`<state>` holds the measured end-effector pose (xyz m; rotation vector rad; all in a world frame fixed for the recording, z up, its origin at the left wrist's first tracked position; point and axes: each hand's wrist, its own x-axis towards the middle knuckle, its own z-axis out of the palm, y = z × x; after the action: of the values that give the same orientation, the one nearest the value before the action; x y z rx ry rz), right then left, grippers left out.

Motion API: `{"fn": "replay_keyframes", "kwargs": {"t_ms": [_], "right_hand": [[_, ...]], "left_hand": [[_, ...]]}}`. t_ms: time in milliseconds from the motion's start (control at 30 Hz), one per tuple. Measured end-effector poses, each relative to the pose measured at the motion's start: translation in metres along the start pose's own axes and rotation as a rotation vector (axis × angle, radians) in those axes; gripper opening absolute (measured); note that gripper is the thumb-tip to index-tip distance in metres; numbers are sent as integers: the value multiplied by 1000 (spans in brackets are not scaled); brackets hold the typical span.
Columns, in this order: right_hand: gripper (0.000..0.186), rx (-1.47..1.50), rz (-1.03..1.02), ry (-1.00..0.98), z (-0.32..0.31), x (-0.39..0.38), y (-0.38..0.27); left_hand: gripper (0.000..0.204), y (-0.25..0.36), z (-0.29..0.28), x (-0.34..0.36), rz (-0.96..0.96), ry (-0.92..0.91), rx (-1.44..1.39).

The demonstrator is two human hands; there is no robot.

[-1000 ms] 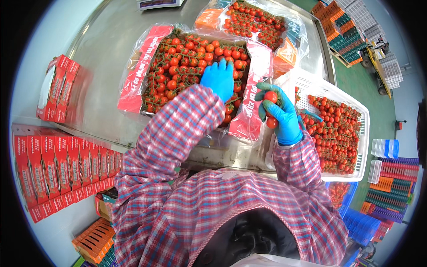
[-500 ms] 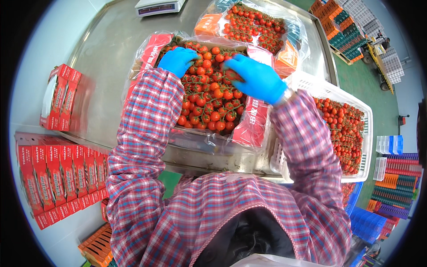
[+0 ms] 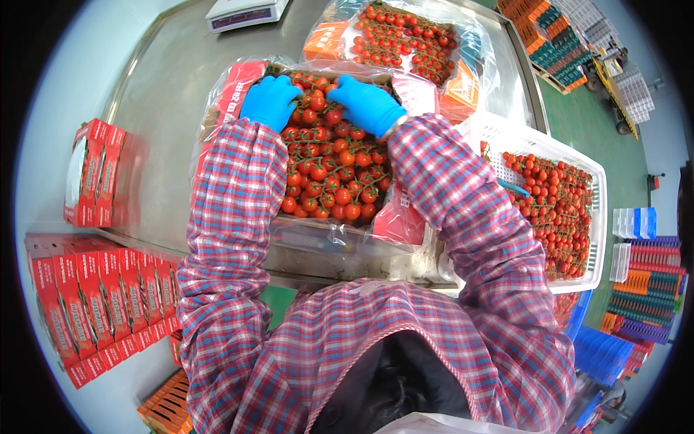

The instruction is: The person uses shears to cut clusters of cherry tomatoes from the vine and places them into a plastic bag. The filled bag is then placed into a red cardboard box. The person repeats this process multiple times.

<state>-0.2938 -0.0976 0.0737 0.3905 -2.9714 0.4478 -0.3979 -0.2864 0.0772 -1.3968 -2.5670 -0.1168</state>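
A red cardboard box lined with clear plastic (image 3: pixel 399 219) lies on the steel table, filled with cherry tomatoes on the vine (image 3: pixel 334 181). My left hand (image 3: pixel 270 103), in a blue glove, curls its fingers over the tomatoes at the box's far left corner. Close by on the far side, my right hand (image 3: pixel 369 106), also blue-gloved, closes its fingers on tomatoes and points left. The two hands' fingertips are a short gap apart. What lies under the fingers is partly hidden.
Right of the box stands a white plastic crate (image 3: pixel 598 210) of vine tomatoes, a slim blue-handled tool (image 3: pixel 513 189) in it. Behind lies an orange-and-white box (image 3: pixel 325 41) of tomatoes. A scale (image 3: pixel 247 14) sits at the far edge; red cartons (image 3: pixel 97 173) stand left.
My right hand has moved left and farther away, over the box's far side. My left hand has shifted slightly left and nearer. The right arm uncovers the blue-handled tool in the crate.
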Motion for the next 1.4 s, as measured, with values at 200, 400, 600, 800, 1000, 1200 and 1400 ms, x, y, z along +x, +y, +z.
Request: {"fn": "replay_keyframes", "kwargs": {"t_ms": [200,400,600,800,1000,1200,1400], "right_hand": [[33,29,-17,-224,4,0,-2],[29,49,367,-11,-10,-3,-37],[36,622,419,127,-86,-178,65],[28,-294,1331,-102,-108,-368,248],[26,-409,1307,-249,-90,-388,310],[11,-225,727,-15,-152,-377,219],[17,302,63,153,-154,-348,99]], "left_hand": [[37,9,12,10,49,146,-176],[44,28,33,26,-121,55,-529],[62,61,37,8,41,-316,-25],[67,70,39,11,1,-322,57],[61,86,7,21,-70,-349,74],[52,249,-52,25,145,25,-739],[70,376,-27,23,-160,-715,-2270]]}}
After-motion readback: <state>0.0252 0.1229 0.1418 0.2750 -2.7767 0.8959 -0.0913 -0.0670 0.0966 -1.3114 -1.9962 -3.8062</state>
